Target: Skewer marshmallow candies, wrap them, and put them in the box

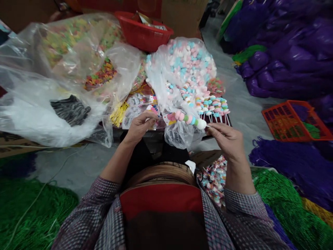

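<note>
A candy skewer (pixel 193 121) of pink, green, blue and white pieces lies nearly level above the table's near edge. My right hand (pixel 229 139) pinches its white stick at the right end. To the left of the skewer's tip, my left hand (pixel 142 126) has thumb and fingers pressed together; whatever they hold is too small to make out. Clear printed packets (pixel 132 116) lie just beyond the left hand, beside a bunch of gold twist ties (pixel 118 114). Several finished skewers (pixel 214 106) lie in a row behind the right hand.
A large bag of pastel marshmallows (pixel 189 60) and a bag of gummy rings (pixel 78 41) cover the table's back, with a red basin (pixel 143 33) behind. An open box of wrapped candy (pixel 214 177) stands by my right side. An orange crate (pixel 296 121) sits on the floor.
</note>
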{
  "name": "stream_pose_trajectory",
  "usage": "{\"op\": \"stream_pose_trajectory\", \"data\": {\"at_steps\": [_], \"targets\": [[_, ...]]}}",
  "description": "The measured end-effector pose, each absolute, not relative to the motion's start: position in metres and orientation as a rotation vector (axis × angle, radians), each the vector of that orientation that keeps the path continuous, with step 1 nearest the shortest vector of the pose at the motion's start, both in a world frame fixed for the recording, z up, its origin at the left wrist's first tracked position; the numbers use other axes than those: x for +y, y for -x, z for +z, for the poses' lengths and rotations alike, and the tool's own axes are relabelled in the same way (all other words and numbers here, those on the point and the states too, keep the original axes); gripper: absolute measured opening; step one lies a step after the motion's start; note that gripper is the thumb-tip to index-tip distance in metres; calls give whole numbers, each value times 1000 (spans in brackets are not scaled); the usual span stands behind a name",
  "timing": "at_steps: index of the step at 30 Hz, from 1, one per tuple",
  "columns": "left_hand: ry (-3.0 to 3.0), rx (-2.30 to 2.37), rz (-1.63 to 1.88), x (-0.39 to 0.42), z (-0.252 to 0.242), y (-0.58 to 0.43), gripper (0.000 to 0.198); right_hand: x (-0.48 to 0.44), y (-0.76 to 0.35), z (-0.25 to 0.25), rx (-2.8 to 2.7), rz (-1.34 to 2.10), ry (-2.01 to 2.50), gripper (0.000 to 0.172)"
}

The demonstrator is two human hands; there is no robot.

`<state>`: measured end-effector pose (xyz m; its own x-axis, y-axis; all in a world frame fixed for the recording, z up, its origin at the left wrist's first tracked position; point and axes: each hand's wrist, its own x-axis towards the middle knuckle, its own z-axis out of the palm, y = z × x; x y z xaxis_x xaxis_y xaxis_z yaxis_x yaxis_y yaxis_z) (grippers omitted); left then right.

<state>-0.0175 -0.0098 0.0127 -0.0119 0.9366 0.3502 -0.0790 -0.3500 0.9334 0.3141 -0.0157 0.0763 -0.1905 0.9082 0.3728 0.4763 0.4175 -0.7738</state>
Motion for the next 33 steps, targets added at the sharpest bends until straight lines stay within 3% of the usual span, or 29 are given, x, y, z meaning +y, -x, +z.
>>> {"op": "stream_pose_trajectory", "data": {"at_steps": [10, 33], "targets": [[-1721, 993, 1488, -5, 21, 21, 14, -14, -325, 85, -1930, 477, 1162, 9], [-1626, 1145, 1483, -5, 21, 19, 32, -26, -321, 85, -2030, 38, 1163, 9]]}}
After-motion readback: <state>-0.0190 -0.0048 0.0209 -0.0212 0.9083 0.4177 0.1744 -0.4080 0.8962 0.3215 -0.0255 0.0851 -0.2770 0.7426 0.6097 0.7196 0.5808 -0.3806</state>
